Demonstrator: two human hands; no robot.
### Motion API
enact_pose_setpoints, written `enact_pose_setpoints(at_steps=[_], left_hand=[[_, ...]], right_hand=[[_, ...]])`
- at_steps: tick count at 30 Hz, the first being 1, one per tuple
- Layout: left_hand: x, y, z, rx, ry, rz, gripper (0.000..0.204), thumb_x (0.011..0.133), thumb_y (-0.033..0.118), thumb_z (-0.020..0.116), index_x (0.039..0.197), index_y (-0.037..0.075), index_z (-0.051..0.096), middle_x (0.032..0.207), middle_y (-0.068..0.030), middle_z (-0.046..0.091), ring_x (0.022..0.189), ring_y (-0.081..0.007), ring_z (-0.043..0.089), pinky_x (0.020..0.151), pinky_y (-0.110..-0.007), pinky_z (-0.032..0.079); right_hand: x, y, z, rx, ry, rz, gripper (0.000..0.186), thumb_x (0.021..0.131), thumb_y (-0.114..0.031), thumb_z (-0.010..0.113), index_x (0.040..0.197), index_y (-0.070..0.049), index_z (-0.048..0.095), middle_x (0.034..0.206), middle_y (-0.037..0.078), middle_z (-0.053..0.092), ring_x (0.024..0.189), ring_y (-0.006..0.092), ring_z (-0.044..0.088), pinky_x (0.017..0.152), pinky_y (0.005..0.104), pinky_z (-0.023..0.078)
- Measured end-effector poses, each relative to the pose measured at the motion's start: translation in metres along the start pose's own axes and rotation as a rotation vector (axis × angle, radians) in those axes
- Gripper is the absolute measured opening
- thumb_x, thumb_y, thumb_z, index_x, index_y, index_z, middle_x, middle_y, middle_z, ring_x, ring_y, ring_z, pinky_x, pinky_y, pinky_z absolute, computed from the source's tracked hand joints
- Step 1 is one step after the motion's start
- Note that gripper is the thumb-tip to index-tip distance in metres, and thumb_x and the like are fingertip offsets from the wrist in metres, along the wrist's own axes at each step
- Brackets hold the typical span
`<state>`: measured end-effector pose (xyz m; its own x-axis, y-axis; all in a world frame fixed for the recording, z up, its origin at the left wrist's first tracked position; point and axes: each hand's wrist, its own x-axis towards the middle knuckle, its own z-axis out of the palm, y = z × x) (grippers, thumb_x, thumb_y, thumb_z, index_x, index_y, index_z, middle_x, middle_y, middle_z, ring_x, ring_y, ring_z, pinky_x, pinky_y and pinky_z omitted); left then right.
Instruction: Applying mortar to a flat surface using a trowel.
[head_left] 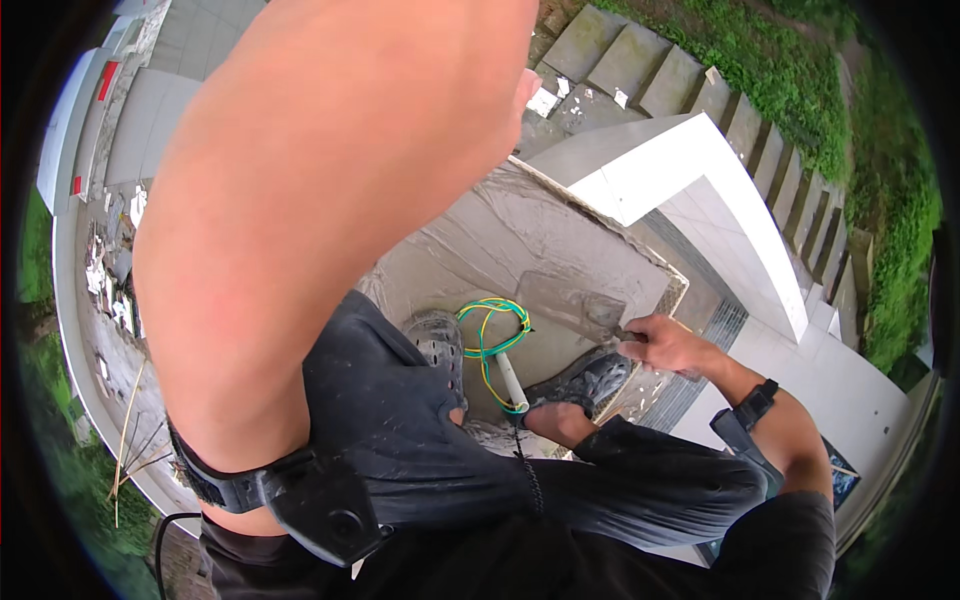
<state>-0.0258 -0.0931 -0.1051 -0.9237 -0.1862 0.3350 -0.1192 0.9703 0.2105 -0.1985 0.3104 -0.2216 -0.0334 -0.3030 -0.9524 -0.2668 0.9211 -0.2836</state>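
Observation:
My right hand (662, 343) is closed around the handle of a plastering trowel (560, 303). Its grey, smeared blade points left and lies close over a mortar-coated board (440, 255); whether it touches cannot be told. My raised left forearm (300, 200) fills the upper left of the view. Of my left hand (527, 90) only a sliver shows past the forearm, so its fingers are hidden. Between my feet, a coil of green-yellow wire (497, 315) rests beside a white tube (511, 381). Dark, mortar-stained clogs (590, 378) are on my feet.
White angular panels (740, 190) rise beyond the board's right edge. Concrete steps (640, 75) run down the upper right beside grass (790, 90). A dark grating strip (690, 360) lies beside the board. White debris (105, 275) is scattered on the left ledge.

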Motion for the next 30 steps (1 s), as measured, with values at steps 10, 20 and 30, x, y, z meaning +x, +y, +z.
enact_pose_setpoints(at_steps=[10, 20, 30], left_hand=[[0.002, 0.0, -0.002, 0.021, -0.037, -0.003, 0.034, 0.096, 0.023, 0.069, 0.111, -0.005, 0.058, 0.099, -0.023, 0.068, 0.099, -0.039, 0.069, 0.088, -0.045, 0.056], [0.001, -0.002, -0.005, 0.033, -0.053, -0.011, 0.034, 0.095, 0.023, 0.069, 0.111, -0.005, 0.058, 0.099, -0.0232, 0.068, 0.099, -0.0393, 0.069, 0.087, -0.046, 0.056], [0.001, -0.004, -0.008, 0.043, -0.071, -0.029, 0.035, 0.095, 0.023, 0.07, 0.111, -0.005, 0.057, 0.098, -0.0234, 0.068, 0.099, -0.0396, 0.069, 0.087, -0.046, 0.056]], right_hand=[[0.055, -0.099, 0.032, 0.101, -0.115, -0.087, 0.045, 0.107, -0.037, 0.064, 0.089, 0.005, 0.062, 0.067, 0.012, 0.064, 0.054, 0.0187, 0.065, 0.049, 0.0363, 0.052], [0.063, -0.163, 0.056, 0.203, -0.115, -0.22, 0.046, 0.108, -0.038, 0.063, 0.088, 0.003, 0.058, 0.069, 0.01, 0.063, 0.054, 0.0192, 0.065, 0.047, 0.035, 0.052], [0.0, -0.033, -0.012, 0.036, 0.093, -0.038, 0.035, 0.104, -0.031, 0.064, 0.092, 0.002, 0.06, 0.069, 0.007, 0.06, 0.059, 0.0173, 0.062, 0.057, 0.0361, 0.052]])
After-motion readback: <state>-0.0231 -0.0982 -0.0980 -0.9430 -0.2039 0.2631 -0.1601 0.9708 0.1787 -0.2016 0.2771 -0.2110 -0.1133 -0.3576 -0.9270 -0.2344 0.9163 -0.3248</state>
